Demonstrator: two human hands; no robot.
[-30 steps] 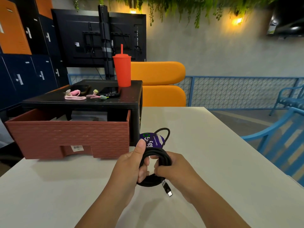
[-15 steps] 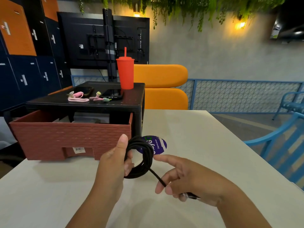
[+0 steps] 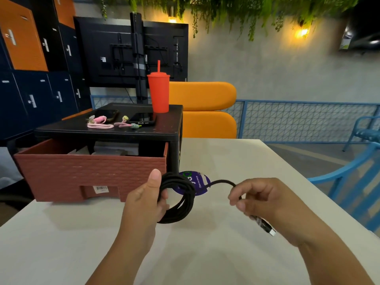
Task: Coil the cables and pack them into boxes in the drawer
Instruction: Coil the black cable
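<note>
A brick-patterned red-brown drawer (image 3: 90, 173) is seen under a black stand (image 3: 115, 132); upon it, a red cup (image 3: 158, 92) and pink cables (image 3: 100, 125).

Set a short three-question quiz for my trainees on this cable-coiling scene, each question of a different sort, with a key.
1. True or false: the left hand grips the coiled black cable.
2. The brick-red drawer is: A) pulled open, B) pushed fully shut, C) turned upside down.
3. Which hand holds the cable's loose tail near the plug?
Key: 1 true; 2 A; 3 the right hand.
</note>
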